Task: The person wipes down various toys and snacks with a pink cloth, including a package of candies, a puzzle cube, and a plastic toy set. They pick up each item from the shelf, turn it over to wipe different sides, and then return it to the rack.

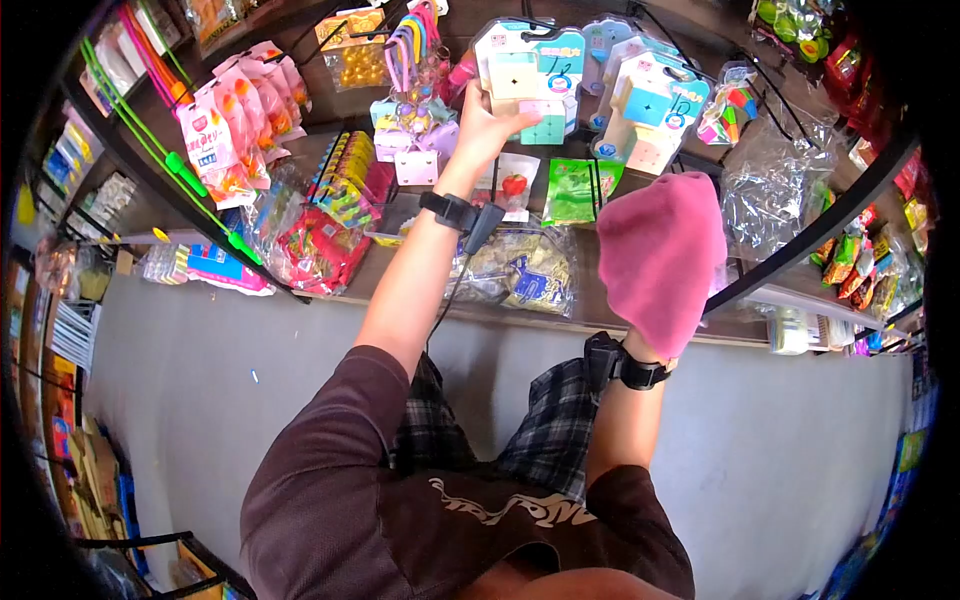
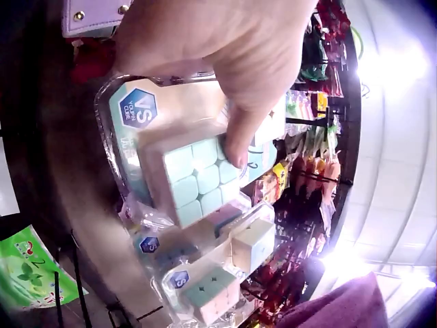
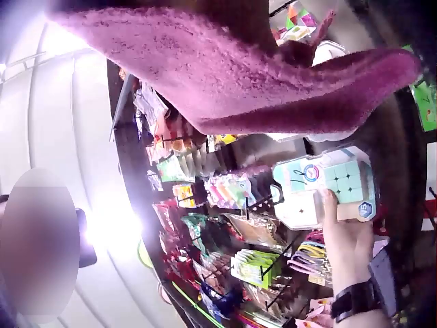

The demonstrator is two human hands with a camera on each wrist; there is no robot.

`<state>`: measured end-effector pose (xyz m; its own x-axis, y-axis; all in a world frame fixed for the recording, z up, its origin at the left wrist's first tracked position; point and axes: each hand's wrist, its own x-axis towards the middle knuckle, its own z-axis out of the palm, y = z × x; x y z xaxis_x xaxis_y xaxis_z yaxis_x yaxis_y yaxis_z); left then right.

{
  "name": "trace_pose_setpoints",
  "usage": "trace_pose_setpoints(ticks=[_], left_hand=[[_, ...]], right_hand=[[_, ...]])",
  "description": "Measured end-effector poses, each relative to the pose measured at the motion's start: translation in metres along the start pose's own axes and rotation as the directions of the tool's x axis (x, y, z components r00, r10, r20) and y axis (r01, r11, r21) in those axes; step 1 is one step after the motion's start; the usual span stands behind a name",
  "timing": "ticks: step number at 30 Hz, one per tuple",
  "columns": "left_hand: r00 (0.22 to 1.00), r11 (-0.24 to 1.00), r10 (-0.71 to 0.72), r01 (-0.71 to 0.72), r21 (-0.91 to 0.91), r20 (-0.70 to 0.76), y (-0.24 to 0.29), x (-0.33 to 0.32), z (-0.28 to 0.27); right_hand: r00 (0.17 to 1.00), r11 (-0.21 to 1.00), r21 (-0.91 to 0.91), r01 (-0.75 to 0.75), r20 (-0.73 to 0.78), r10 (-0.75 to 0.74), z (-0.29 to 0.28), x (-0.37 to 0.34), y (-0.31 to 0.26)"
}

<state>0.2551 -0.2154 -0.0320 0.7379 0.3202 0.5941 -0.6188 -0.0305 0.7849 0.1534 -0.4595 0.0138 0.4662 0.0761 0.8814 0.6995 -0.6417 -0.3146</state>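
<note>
My left hand [image 1: 482, 130] pinches a clear blister package [image 1: 555, 68] with pastel puzzle cubes, thumb across its front. The left wrist view has the thumb of that hand [image 2: 239, 61] beside a mint cube [image 2: 198, 179] inside the pack. From the right wrist view, the package [image 3: 341, 176] stands upright between thumb and fingers. A pink cloth [image 1: 662, 255] covers my right hand, hiding its fingers; it hangs to the right of the package, apart from it. The cloth [image 3: 205, 75] fills the top of the right wrist view.
More cube packages [image 1: 650, 105] hang just right of the held one. Hair ties [image 1: 408, 50] and small purple bags [image 1: 416, 167] hang to its left. Below are a green packet [image 1: 582, 192] and bagged goods [image 1: 530, 275] on the shelf. A black bar [image 1: 820, 235] slants across the right side.
</note>
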Motion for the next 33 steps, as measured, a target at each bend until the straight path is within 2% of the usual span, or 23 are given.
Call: trace_pose_setpoints(ticks=[5,6,7,9,10,13,14,19,21,23,25,26,27,29,30,31,33], left_hand=[[0.999,0.999,-0.045,0.045,-0.015,0.019,0.01,-0.017,-0.001],[0.999,1.0,0.028,-0.027,-0.004,0.022,0.012,-0.019,0.0],[0.999,1.0,0.03,-0.03,-0.003,0.017,0.014,-0.022,0.0],[0.998,0.997,-0.058,0.06,-0.055,0.031,0.018,-0.028,0.003],[0.999,0.997,0.01,-0.007,-0.072,0.038,0.016,-0.027,0.004],[0.998,0.992,0.04,-0.033,-0.123,0.054,0.022,-0.028,0.008],[0.999,0.994,-0.005,0.009,-0.109,0.045,0.025,-0.03,0.009],[0.998,0.985,-0.042,0.048,-0.163,0.044,0.032,-0.045,0.009],[0.997,0.959,-0.046,0.06,-0.277,0.06,0.036,-0.051,0.01],[0.997,0.964,-0.024,0.042,-0.261,0.074,0.04,-0.058,0.011],[0.992,0.969,-0.034,0.063,-0.238,0.124,0.043,-0.062,0.01],[0.994,0.987,-0.023,0.039,-0.159,0.105,0.035,-0.066,0.007],[0.995,0.986,-0.023,0.039,-0.16,0.1,0.035,-0.072,0.006],[0.994,0.993,-0.08,0.073,0.095,0.072,0.039,-0.093,0.005],[0.998,0.991,-0.02,0.012,0.136,0.058,0.043,-0.102,0.007],[0.998,0.991,-0.02,0.012,0.134,0.061,0.047,-0.11,0.009],[0.992,0.92,-0.123,0.111,0.376,0.008,0.052,-0.127,0.012]], right_hand=[[0.999,0.997,-0.072,0.038,0.03,-0.036,0.007,0.0,-0.012],[0.998,0.996,-0.076,0.048,0.039,-0.045,0.009,0.0,-0.014],[0.998,0.995,-0.084,0.045,0.046,-0.041,0.009,0.0,-0.016],[0.997,0.994,-0.104,0.044,0.062,-0.038,0.009,0.001,-0.022],[0.997,0.993,-0.111,0.041,0.071,-0.033,0.01,0.001,-0.023],[0.996,0.989,-0.14,0.037,0.09,-0.024,0.011,0.003,-0.03],[0.995,0.988,-0.149,0.035,0.099,-0.021,0.01,0.005,-0.033],[0.998,0.974,-0.228,0.001,0.065,0.015,0.013,0.007,-0.045],[0.998,0.969,-0.246,-0.007,0.058,0.022,0.014,0.009,-0.051],[0.987,0.959,-0.284,-0.004,0.152,0.049,0.013,0.01,-0.056],[0.991,0.977,-0.211,-0.026,0.126,0.054,0.017,0.005,-0.056],[0.993,0.99,-0.134,-0.041,0.108,0.056,0.02,-0.001,-0.054],[0.994,0.998,-0.036,-0.055,0.092,0.058,0.025,-0.008,-0.051],[0.994,0.977,0.188,-0.097,0.076,0.084,0.038,-0.03,-0.043],[0.991,0.947,0.294,-0.128,0.083,0.108,0.047,-0.042,-0.037],[0.987,0.914,0.375,-0.156,0.093,0.13,0.059,-0.053,-0.03],[0.979,0.851,0.484,-0.204,0.113,0.17,0.08,-0.072,-0.022]])
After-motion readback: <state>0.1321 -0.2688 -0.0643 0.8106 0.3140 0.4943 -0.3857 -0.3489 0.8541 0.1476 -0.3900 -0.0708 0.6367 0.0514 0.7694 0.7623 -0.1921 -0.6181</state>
